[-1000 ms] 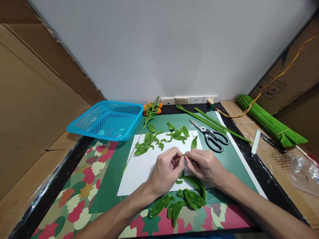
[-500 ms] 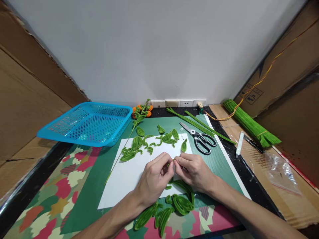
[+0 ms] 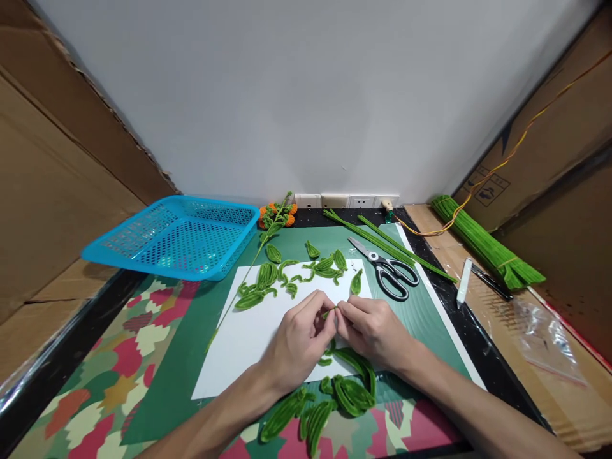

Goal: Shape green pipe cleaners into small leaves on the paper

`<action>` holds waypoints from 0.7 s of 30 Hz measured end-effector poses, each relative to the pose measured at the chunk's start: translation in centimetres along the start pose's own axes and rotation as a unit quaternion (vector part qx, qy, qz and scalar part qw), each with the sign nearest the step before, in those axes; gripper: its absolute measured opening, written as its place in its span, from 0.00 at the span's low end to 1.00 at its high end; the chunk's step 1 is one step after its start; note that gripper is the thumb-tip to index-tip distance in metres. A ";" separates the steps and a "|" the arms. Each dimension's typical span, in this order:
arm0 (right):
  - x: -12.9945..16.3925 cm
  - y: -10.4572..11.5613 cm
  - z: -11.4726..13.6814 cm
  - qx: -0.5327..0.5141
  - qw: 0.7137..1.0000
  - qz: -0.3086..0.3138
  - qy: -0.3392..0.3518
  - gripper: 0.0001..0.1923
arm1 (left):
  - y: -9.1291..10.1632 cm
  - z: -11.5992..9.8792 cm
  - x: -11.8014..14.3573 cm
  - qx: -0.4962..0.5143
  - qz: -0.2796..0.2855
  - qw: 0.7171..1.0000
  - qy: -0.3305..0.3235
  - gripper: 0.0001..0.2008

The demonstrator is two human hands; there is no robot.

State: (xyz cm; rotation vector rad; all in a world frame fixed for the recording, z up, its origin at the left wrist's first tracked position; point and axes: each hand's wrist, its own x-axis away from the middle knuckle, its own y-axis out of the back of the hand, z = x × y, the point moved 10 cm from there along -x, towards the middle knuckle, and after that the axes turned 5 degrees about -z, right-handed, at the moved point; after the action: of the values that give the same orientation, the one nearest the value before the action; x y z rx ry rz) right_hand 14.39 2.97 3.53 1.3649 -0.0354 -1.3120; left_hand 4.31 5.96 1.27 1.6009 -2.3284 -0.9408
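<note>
The leaf shapes [image 3: 329,269] and the pipe-cleaner bundle [image 3: 485,242] look fuzzy and matt. The basket [image 3: 176,236] is perforated glossy plastic. The scissors [image 3: 385,268] have shiny metal blades; the paper sheet [image 3: 248,331] is smooth and matt.

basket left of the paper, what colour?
Bright blue perforated plastic basket, clearest in the head view.

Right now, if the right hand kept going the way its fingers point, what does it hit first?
The right hand points left at the left hand; their fingertips already meet on a small green pipe-cleaner piece, so it would press into the left hand's fingers straight away.
</note>
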 end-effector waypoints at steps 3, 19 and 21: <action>0.1 0.2 0.5 0.041 0.999 -0.012 0.029 0.16 | 0.0 0.0 0.0 0.009 0.007 1.000 0.004 0.10; -0.3 2.7 -0.5 0.114 0.989 -0.094 -0.003 0.16 | 0.2 0.7 -0.4 0.074 -0.018 0.995 0.058 0.10; -0.5 2.7 -0.7 0.102 0.991 -0.082 -0.013 0.14 | 0.0 0.7 -0.4 0.092 -0.008 0.994 0.063 0.09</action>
State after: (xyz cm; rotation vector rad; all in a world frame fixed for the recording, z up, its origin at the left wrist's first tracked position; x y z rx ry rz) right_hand 16.41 2.93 5.45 1.5500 -0.0795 -1.4956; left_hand 4.18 6.63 0.78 1.6942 -2.3767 -0.6214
